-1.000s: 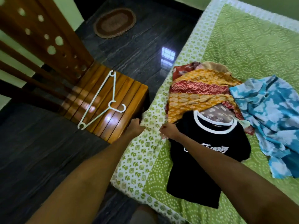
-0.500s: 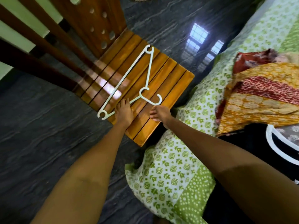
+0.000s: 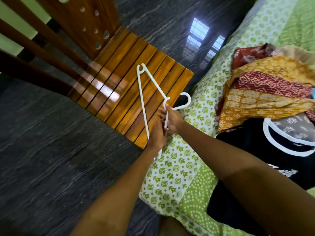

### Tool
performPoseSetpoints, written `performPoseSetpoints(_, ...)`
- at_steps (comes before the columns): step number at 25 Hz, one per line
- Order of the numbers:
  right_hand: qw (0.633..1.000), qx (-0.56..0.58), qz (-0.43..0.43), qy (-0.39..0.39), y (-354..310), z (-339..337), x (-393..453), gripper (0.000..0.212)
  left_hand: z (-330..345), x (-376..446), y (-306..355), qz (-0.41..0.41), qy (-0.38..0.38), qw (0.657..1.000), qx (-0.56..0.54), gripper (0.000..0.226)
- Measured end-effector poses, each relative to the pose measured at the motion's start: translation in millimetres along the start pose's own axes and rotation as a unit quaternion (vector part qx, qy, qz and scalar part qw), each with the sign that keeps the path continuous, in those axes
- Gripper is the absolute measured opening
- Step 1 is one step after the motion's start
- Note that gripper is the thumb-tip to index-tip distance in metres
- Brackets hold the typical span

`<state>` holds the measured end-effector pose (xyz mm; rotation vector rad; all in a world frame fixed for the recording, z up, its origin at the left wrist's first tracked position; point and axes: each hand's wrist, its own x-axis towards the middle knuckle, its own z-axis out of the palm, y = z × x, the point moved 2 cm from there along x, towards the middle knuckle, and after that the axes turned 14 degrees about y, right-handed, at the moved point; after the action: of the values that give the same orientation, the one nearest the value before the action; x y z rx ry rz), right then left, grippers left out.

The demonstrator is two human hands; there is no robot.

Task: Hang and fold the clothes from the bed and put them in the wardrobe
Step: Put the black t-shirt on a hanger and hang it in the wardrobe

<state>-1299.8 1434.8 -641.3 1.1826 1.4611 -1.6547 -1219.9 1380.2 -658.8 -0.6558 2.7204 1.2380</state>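
Note:
A white plastic hanger is lifted off the slatted wooden chair seat, its hook pointing toward the bed. My right hand grips it just below the hook. My left hand holds its lower bar and the near end. On the bed at the right lie a black T-shirt with a white collar and a pile of yellow and red patterned cloth.
The wooden chair's back stands at the upper left on a dark stone floor. The bed, under a green patterned sheet, fills the right side, its edge close to the chair.
Both hands went from the bed's edge to the chair. They picked up the hanger, which lay flat on the seat, and turned it toward the bed.

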Motion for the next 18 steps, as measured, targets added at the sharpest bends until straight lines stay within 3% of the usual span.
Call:
performPoseSetpoints(2, 1.0, -0.012, -0.015, 0.004, -14, -33, -6, 0.032, 12, -14, 27, -0.018, -0.036, 0.999, -0.036, 0.018)
performPoseSetpoints(5, 0.998, -0.041, -0.043, 0.028, -33, -96, -15, 0.027, 22, -27, 67, 0.041, -0.08, 0.996, -0.015, 0.018)
performPoseSetpoints(12, 0.989, 0.007, -0.077, 0.124, -49, -266, -80, 0.022, 56, -55, 151, 0.169, -0.091, 0.98, 0.053, 0.023)
performPoseSetpoints(15, 0.976, 0.033, -0.13, 0.173, -42, -344, -101, 0.021, 81, -70, 186, 0.199, -0.109, 0.97, 0.088, 0.035)
performPoseSetpoints(18, 0.962, 0.046, -0.139, 0.23, -31, -417, -116, 0.023, 114, -76, 227, 0.222, -0.117, 0.96, 0.122, 0.032)
